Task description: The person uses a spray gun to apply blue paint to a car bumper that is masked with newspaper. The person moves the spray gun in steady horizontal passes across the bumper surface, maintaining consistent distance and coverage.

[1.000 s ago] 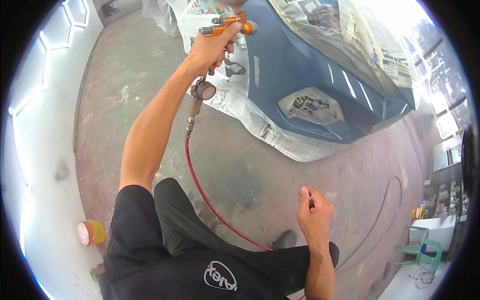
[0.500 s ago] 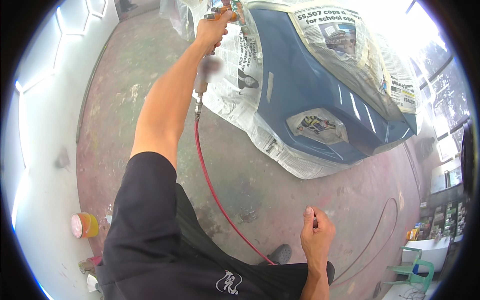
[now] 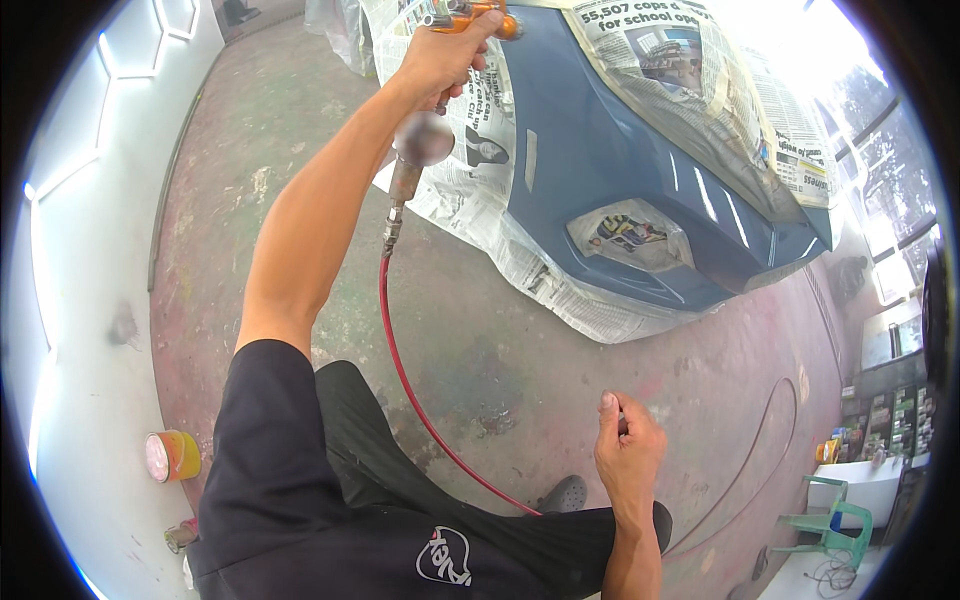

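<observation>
— What were the fingers doing?

— The left hand [image 3: 445, 55], at the top centre of the frame, had its fingers wrapped tight round the grip of an orange spray gun [image 3: 470, 15]. The right hand [image 3: 628, 448], low and right of centre, was loosely curled, thumb up along the index finger; a small dark thing seemed pinched there, but I could not tell what it was.

— And the gun itself?

— Only partly in frame. Its orange body ran across the top edge, above the fist. Below the fist hung a blurred round gauge [image 3: 423, 138] and a worn metal fitting, from which a red air hose [image 3: 405, 370] curved down across the concrete floor [image 3: 520, 360] toward the person's black-clad legs.

— Where was it pointed?

— It sat just over the upper left of a blue car panel [image 3: 610, 170], whose edges were masked with newspaper [image 3: 470, 170]. A further paper patch [image 3: 625, 230] covered a spot lower on the panel.

— How were the arms held?

— The left arm was stretched nearly straight, rising from the black sleeve at lower left to the top of the frame. The right forearm came up from the bottom edge, hand held free above the floor, well apart from the gun.

— Anything else about?

— A yellow tin [image 3: 172, 455] stood at the lower left by the white wall, and a green plastic chair [image 3: 825, 525] at the lower right.
</observation>
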`<control>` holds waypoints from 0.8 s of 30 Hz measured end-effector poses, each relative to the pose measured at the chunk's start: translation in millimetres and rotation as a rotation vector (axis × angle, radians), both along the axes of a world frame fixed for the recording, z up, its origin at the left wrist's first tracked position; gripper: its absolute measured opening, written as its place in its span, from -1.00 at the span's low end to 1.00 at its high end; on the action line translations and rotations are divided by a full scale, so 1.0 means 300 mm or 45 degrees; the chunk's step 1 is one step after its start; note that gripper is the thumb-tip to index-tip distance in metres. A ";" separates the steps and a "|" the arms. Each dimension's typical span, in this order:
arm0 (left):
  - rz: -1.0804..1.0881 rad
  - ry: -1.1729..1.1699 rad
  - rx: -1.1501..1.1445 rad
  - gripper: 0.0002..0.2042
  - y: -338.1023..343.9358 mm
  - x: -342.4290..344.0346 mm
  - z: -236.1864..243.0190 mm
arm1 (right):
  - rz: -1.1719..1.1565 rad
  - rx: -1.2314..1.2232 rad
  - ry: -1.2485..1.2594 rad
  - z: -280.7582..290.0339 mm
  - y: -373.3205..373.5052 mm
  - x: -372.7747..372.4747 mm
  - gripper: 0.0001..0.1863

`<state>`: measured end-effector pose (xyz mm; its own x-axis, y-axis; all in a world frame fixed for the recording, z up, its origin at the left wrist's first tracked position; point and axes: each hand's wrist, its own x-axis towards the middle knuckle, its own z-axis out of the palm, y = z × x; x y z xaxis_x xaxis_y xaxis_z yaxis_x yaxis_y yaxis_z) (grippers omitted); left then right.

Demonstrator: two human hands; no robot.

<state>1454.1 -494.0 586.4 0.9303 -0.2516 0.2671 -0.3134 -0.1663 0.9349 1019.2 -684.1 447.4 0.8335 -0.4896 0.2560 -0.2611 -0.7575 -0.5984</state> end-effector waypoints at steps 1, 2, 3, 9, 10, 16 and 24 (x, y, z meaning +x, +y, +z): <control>-0.026 0.012 0.022 -0.55 -0.006 -0.039 0.015 | 0.000 -0.006 0.009 -0.005 -0.005 0.001 -0.81; -0.053 0.020 0.040 -0.55 -0.010 -0.063 0.022 | 0.000 -0.013 0.018 -0.008 -0.009 0.001 -0.81; -0.079 0.026 0.059 -0.54 -0.011 -0.082 0.028 | 0.001 -0.016 0.020 -0.008 -0.009 0.003 -0.81; -0.290 0.064 -0.048 -0.44 0.032 -0.075 0.006 | -0.002 -0.001 0.022 -0.007 -0.005 0.013 -0.81; -0.296 0.077 -0.088 -0.37 0.034 -0.049 0.003 | -0.006 0.002 0.014 -0.013 -0.007 0.012 -0.81; -0.139 0.068 -0.079 -0.48 0.058 0.152 0.036 | -0.022 -0.006 0.022 -0.007 -0.010 -0.001 -0.81; 0.201 0.058 -0.195 -0.46 0.102 0.506 -0.045 | -0.055 -0.034 0.018 -0.003 -0.015 -0.017 -0.82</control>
<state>1606.0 -463.5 572.9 0.9668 -0.0616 0.2480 -0.2518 -0.0651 0.9656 1014.2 -688.7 446.5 0.8155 -0.5179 0.2583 -0.3017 -0.7613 -0.5740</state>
